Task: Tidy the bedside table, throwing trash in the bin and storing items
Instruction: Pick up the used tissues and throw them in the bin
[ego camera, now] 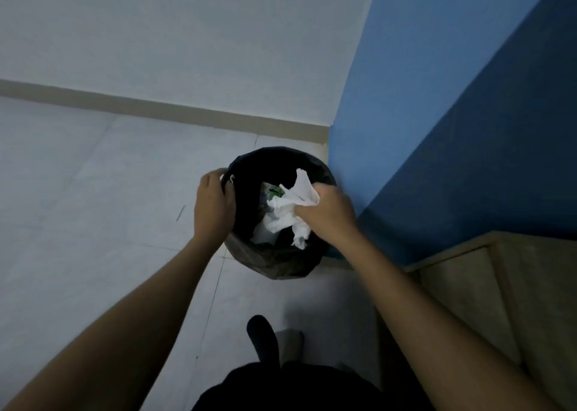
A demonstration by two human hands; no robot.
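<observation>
While standing over the bin (274,260), reaching down with both bare arms. Round bin, lined with a black bag (246,163), sitting on the pale tiled floor (93,176) right in the corner, just beside the blue wall (452,129) and near the white wall (187,35) behind it.

Left hand (213,204) curled over the bin's left rim, fingers closed on the edge of the black bag. Right hand (327,213) over the bin's right side, closed tight around a crumpled white tissue (304,192). One corner of that tissue poking up past the knuckles, still above the bin's mouth.

More crumpled white paper (278,220) lying down inside the bin, under the right hand. Cannot tell if it joins the tissue in the hand or lies loose. Something small and green (274,193) showing deeper in the bin, too dark to name.

Light wooden furniture (499,285) to the right of the bin, against the blue wall. One foot in a dark sock (262,335) on the floor, closer to the body than the bin. Dark clothing (296,388) at the very bottom, nearest the camera.
</observation>
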